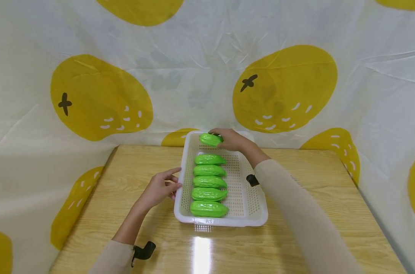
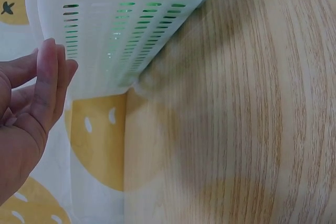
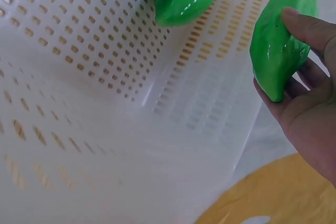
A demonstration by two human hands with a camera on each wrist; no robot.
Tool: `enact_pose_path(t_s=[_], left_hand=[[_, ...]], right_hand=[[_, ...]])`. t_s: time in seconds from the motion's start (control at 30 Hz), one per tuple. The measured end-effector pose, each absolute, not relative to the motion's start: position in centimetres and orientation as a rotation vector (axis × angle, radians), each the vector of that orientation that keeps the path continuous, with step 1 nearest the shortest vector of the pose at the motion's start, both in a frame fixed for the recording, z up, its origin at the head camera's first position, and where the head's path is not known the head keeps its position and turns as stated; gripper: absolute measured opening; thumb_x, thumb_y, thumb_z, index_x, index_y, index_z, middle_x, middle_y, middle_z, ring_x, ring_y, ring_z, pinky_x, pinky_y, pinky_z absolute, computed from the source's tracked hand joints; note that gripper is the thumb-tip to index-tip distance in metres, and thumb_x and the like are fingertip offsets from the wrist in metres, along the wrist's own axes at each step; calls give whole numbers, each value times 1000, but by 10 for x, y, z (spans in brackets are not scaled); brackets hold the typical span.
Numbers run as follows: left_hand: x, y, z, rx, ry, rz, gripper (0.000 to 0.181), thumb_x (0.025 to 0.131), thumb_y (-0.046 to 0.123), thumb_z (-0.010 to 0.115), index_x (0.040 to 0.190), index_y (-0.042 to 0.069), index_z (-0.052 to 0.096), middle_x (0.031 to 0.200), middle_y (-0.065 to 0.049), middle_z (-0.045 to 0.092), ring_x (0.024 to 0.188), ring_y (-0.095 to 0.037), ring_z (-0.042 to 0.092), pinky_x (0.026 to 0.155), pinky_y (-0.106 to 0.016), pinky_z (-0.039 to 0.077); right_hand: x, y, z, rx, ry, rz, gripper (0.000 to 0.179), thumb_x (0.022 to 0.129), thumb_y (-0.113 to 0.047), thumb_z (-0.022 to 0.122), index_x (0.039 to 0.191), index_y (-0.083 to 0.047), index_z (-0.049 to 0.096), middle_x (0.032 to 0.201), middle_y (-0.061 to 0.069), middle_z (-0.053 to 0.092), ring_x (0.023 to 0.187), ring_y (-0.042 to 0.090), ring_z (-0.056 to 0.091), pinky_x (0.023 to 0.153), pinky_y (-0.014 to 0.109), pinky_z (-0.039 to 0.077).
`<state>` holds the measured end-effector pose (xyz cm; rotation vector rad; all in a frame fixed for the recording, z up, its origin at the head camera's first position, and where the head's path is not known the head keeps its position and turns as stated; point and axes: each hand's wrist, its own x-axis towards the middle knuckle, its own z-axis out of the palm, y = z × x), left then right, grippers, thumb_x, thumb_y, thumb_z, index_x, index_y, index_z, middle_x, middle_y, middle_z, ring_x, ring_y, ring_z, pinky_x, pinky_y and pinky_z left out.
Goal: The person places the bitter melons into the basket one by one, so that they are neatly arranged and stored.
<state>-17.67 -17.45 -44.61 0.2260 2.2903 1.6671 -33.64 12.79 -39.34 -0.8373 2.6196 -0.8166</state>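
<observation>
My right hand (image 1: pixel 229 140) pinches a glossy green gourd-shaped piece (image 1: pixel 210 139) at the far end of a white plastic basket (image 1: pixel 255 213). In the right wrist view the thumb lies on one side of this green piece (image 3: pixel 281 40), fingers on the other, its pointed end downward. Several similar green pieces (image 1: pixel 209 182) lie side by side in a column along the basket's left half, tips to the right. At the left rim my left hand (image 1: pixel 159 188) rests its fingertips, fingers loosely extended. The left wrist view has these fingers (image 2: pixel 47 77) overlapping the basket's slotted side wall (image 2: pixel 94 24).
The basket stands on a wooden table (image 1: pixel 313 213). Behind and beside the table hangs a white cloth (image 1: pixel 193 87) printed with large yellow fruit, close to the basket's far end. Black straps with small mounts (image 1: pixel 143 251) sit at the wrists.
</observation>
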Motion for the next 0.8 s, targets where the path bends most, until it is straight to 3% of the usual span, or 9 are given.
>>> enact_pose_path(t_s=[0.1,0.3,0.5,0.8], left_hand=[[-177,-175,-447,226,2289,1667,60,98,1,68,154,2,47,109,-23,64,71,-19,70,59,-40,66],[-177,-175,-447,240,2299,1656,59,98,1,68,153,2,47,109,-23,64,72,-19,70,61,-46,66],[-177,-176,-448,250,2291,1662,59,98,0,68,153,1,47,110,-23,64,72,-19,70,59,-38,66],[-178,-177,-449,249,2279,1673,59,98,1,68,154,2,47,110,-23,64,72,-20,70,62,-46,66]], right_hand=[[-336,122,-400,-827,2620,-827,58,95,-5,72,149,-10,51,143,13,59,127,30,57,108,48,50],[-336,115,-412,-786,2628,-791,58,94,-6,73,148,-11,53,145,12,59,129,29,55,110,46,49],[-337,112,-417,-806,2670,-704,60,94,-9,74,149,-7,52,142,17,55,127,32,54,109,48,48],[-339,102,-424,-806,2685,-665,49,95,-5,73,142,-5,58,139,13,62,129,30,56,111,45,49]])
